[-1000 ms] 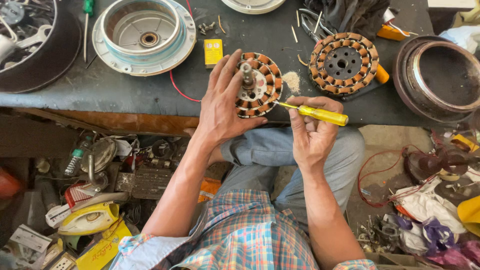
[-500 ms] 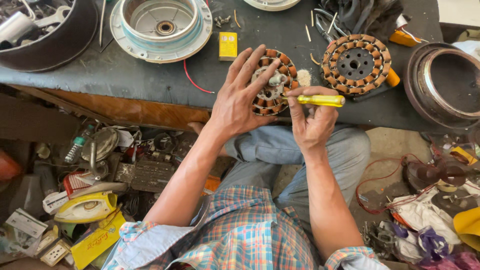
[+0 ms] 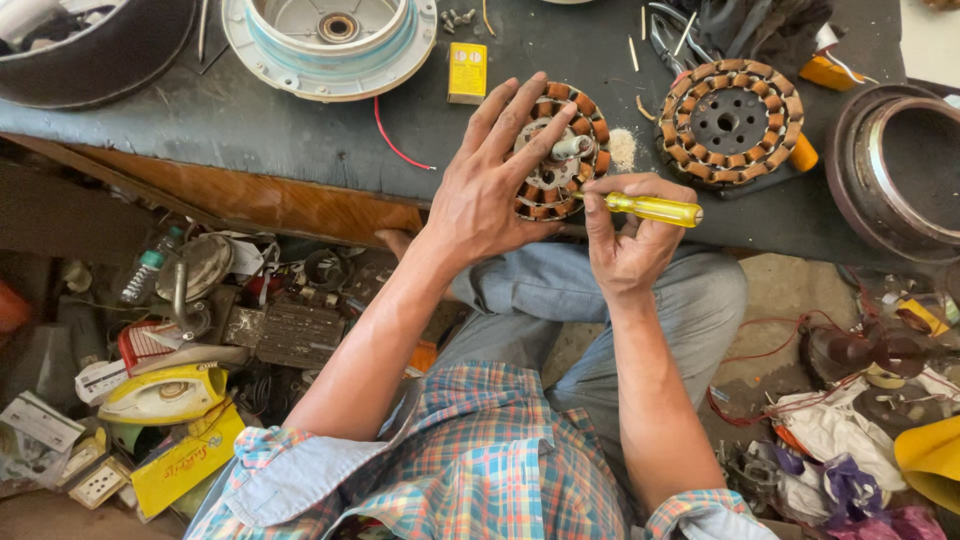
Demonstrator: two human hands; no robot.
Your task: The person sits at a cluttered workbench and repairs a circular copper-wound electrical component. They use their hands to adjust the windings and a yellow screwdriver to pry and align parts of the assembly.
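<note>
Since the earlier frame, both hands sit a little lower over the dark surface point(image 3: 250, 130), grips unchanged. Left hand point(image 3: 490, 185) lies spread over the wound stator point(image 3: 560, 150), fingers open and flat on its copper coils, steadying it near the surface's front edge. Right hand point(image 3: 625, 240) has its fingers clenched around the yellow screwdriver point(image 3: 650, 208); its long axis runs nearly level, handle to the right, tip pointing left against the stator's rim. A second stator point(image 3: 730, 120) lies just beyond.

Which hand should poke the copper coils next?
Probably the right hand: it already grips the yellow screwdriver, tip at the wound stator. The left hand lies spread over the stator, steadying it.
</note>
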